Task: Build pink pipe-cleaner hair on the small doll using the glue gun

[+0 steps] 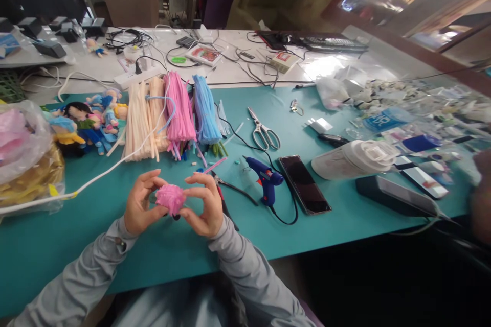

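Between both hands, over the green mat (pixel 92 255), is a small fuzzy pink craft piece (pixel 170 198) with dark bits at its lower edge. My left hand (pixel 142 204) pinches its left side between thumb and fingers. From the right, my right hand (pixel 204 205) grips its other side with thumb and fingertips. Pliers (pixel 221 189) lie just beyond and partly behind my right hand. A short pink pipe cleaner (pixel 215 165) rests near their tip. Farther right are a blue glue gun (pixel 264 176) and metal scissors (pixel 263 130).
Bundles of cream (pixel 138 117), pink (pixel 178 107) and blue pipe cleaners (pixel 206 107) lie ahead. Small dolls (pixel 86 122) and a plastic bag (pixel 30 158) are left. A phone (pixel 305 184), white bottle (pixel 353 159) and dark case (pixel 395 196) lie right. A white cable (pixel 103 173) crosses the left.
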Demonstrator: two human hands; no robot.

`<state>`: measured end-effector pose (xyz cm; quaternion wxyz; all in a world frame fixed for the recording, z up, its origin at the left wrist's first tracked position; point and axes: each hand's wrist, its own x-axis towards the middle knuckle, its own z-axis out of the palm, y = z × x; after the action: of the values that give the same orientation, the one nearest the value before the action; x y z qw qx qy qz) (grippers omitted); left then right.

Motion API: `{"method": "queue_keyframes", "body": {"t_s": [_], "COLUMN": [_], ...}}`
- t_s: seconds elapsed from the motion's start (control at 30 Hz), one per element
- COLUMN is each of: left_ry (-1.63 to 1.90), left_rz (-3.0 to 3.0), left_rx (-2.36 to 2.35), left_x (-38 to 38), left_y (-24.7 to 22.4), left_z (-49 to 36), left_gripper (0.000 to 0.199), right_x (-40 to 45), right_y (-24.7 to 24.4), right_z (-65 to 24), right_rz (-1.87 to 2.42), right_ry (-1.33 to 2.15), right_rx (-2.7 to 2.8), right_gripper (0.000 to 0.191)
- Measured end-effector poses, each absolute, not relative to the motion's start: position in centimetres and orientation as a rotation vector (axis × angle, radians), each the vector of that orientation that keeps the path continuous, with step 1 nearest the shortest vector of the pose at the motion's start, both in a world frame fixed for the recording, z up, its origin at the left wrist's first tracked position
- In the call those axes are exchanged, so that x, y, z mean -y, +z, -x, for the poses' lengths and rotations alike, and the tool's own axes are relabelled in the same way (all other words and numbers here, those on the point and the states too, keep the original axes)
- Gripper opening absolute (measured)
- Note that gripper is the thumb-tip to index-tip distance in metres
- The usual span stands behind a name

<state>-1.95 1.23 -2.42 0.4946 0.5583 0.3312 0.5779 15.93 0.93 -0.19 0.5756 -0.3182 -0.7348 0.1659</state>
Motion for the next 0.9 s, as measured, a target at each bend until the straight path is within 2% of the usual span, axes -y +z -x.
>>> {"method": "queue_keyframes", "body": {"t_s": [0.23,0.43,0.67,0.9], "left_ry": [1.465,1.353,1.361,1.303], "left_rz": [-1.211,-1.194,-1.246,-1.250], "left_rx": [-0.864,-0.839,-0.753,-0.839], "left_x": [-1.7,-1.6,-1.6,-1.5], "left_y": [-2.3,-2.6,-2.8,-2.4], "left_z": [1.8,1.8,2.1,1.8], "left_gripper": [0.055,0.061,0.054,0.056], "right_x": [-0.8,-0.8,-1.1,-1.0], "right_y": [-1.5,-2.0,-2.1,-2.3], "right_z": [-15.0,-14.5,-14.7,-14.3], "right_rz": [0.893,0.981,0.930,0.922], "right_ry": [0.868,1.210,1.381,1.396], "right_rx": [1.568,1.373,1.214,1.171], "right_gripper": [0.053,0.038,0.047,0.046]}}
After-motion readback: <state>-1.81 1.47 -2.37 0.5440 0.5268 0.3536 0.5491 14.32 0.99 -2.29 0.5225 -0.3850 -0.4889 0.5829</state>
